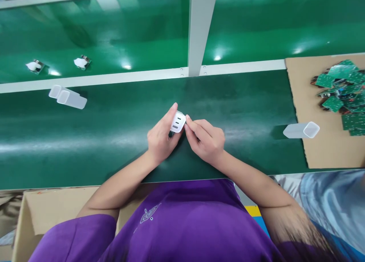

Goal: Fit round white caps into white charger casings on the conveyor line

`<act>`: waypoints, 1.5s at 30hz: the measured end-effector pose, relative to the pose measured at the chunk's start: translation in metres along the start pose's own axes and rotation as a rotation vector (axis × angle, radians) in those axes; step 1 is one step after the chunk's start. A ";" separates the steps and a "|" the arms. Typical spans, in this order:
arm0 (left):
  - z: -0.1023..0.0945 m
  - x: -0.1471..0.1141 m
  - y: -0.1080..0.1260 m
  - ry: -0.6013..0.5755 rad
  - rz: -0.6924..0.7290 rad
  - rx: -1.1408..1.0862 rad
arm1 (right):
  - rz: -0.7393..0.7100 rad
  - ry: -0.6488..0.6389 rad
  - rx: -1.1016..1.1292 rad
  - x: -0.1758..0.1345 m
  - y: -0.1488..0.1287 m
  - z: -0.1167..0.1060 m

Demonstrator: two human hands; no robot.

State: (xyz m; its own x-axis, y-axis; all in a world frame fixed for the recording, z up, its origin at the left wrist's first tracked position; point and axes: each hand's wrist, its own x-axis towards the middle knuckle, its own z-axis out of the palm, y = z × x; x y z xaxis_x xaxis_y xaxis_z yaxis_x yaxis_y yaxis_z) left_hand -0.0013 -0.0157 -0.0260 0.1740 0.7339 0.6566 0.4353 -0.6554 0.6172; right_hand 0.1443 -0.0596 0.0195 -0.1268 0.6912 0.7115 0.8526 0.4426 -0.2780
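You have a white plastic block (179, 121) just above the middle of the desk (119, 151), its smooth end face rounded at the corners and cut with two slim slots and a wider, greyish port. Your left hand (159, 140) wraps it from the side, its grip closed on the block with the thumb pointing up along it; a small dark part shows just under the block. Your right hand (207, 140) comes in from the other side with its fingers curled, thumb and forefinger tips close together at the block's edge; you cannot tell whether that grip pinches anything. Both your forearms reach forward over the desk edge and angle inward, so the hands nearly meet.

The desk's dark green surface has a soft sheen. Two frosted, square-ended sleeves (74, 99) lie side by side to your left. Another pale sleeve (296, 131) lies to your right, one end over the edge of a matte tan cardboard sheet (325, 151) that bears a jumbled heap of flat green circuit boards (343, 88).
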 end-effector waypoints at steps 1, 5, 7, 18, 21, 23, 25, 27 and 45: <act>-0.001 0.000 0.000 -0.006 0.000 0.006 | 0.017 -0.019 0.008 0.000 0.000 0.000; -0.005 0.005 0.003 -0.064 0.003 -0.071 | 0.113 -0.044 0.118 0.002 0.001 -0.001; -0.008 0.010 0.004 -0.093 -0.025 -0.127 | 0.163 -0.086 0.236 0.003 0.001 -0.002; -0.020 0.027 -0.014 -0.095 0.076 0.048 | 0.416 -0.561 0.778 0.003 0.000 -0.007; -0.022 0.029 -0.018 -0.118 0.103 0.098 | 0.448 -0.613 0.851 0.007 0.001 -0.010; -0.023 0.031 -0.021 -0.136 0.119 0.102 | 0.462 -0.643 0.890 0.010 0.003 -0.013; -0.025 0.032 -0.023 -0.173 0.112 0.116 | 0.490 -0.687 0.922 0.013 0.005 -0.016; -0.026 0.033 -0.025 -0.218 0.095 0.141 | 0.533 -0.735 0.941 0.017 0.007 -0.020; -0.028 0.038 -0.025 -0.344 0.020 0.074 | 0.577 -0.862 0.955 0.024 0.015 -0.026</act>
State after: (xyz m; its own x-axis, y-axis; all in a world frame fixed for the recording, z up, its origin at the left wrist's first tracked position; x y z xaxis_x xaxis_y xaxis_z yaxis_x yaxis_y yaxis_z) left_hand -0.0304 0.0238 -0.0048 0.4656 0.7461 0.4759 0.4896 -0.6651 0.5638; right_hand 0.1672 -0.0510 0.0493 -0.4452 0.8797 -0.1669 0.2666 -0.0477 -0.9626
